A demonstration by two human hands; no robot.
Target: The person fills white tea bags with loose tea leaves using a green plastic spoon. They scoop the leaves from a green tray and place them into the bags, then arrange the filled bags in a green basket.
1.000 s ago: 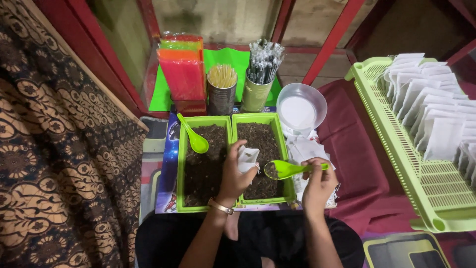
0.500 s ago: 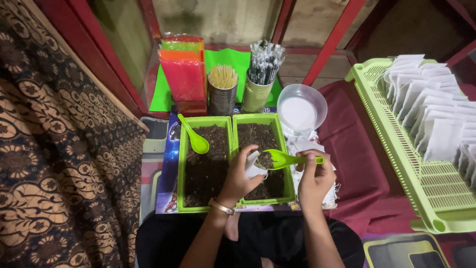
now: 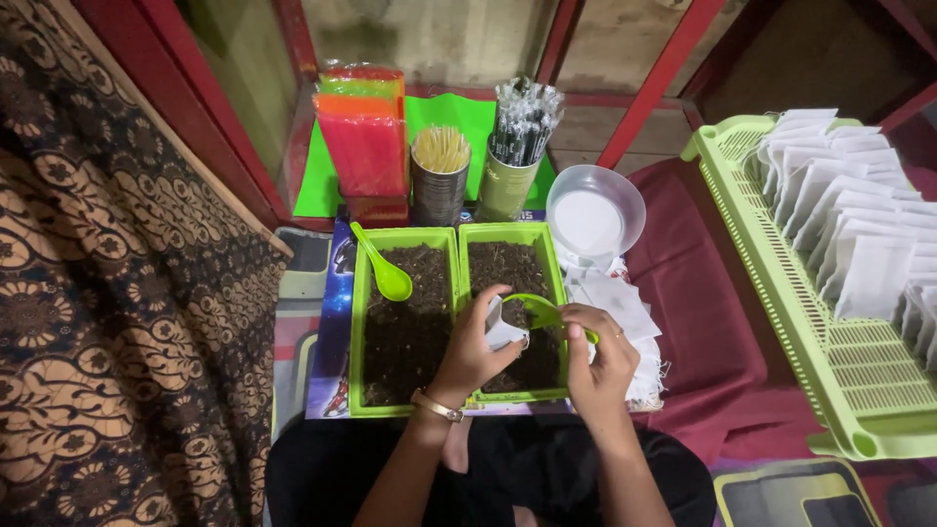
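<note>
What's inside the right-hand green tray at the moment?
The right green tray holds dark loose material. The left hand, its white sachet, and the right hand's green scoop cover its near part.

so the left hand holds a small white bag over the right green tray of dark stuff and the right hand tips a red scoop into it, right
Not quite: the scoop is green, not red. The head view shows the right hand tipping a green plastic scoop at the small white bag, held by the left hand over the right green tray of dark loose material.
</note>
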